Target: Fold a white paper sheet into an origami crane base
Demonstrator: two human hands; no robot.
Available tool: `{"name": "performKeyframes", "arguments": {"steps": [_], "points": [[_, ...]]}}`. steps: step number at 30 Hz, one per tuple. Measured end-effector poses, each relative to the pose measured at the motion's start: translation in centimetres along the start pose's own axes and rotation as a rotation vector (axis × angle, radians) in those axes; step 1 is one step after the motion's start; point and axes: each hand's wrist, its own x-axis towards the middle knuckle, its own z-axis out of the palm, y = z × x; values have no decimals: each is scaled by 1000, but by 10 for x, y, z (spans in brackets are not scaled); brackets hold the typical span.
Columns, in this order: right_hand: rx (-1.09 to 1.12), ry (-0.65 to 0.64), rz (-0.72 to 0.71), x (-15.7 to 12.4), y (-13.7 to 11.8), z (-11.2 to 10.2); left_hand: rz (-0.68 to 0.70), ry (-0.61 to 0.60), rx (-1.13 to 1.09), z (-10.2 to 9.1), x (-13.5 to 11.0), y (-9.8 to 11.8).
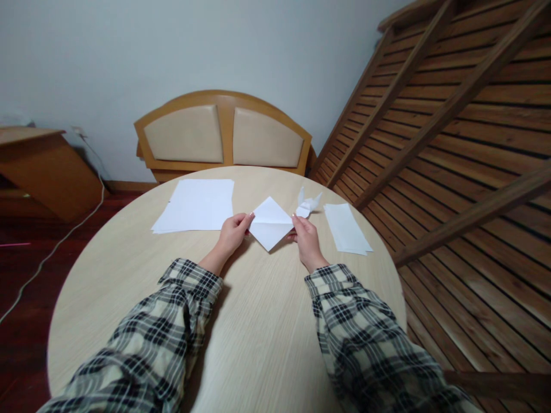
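A white square sheet of paper (270, 234) is held up like a diamond, with a crease running across its middle from side to side. My left hand (235, 230) pinches its left corner between thumb and fingers. At the opposite corner, my right hand (306, 238) grips the paper the same way. Just beyond my right hand stands a folded white paper crane (306, 205), its pointed ends sticking up. Parts of the fingers behind the sheet are hidden.
The round wooden table (253, 344) carries a stack of white paper (200, 203) at the back left and narrow paper strips (348, 228) at the right. A padded headboard (224, 132) stands behind it. Wooden slats (465, 149) lean along the right side.
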Motion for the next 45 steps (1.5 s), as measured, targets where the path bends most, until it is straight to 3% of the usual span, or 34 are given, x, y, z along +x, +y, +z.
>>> {"name": "performKeyframes", "arguments": {"steps": [9, 19, 26, 32, 36, 41, 45], "points": [[18, 4, -7, 2, 1, 2, -46, 55, -68, -1, 1, 0], [27, 85, -25, 6, 6, -2, -40, -6, -163, 0, 0, 1], [16, 103, -11, 8, 9, -5, -109, -33, -409, -1, 0, 5], [26, 120, -15, 8, 11, -6, -85, -101, -376, -1, 0, 8], [51, 113, -30, 6, 7, -4, -95, -118, -332, 0, -1, 7], [93, 72, 67, 5, 3, -2, -69, -146, -386, 1, -1, 4], [56, 26, -4, 2, 3, -2, -91, -137, -424, 1, -1, 2]]}}
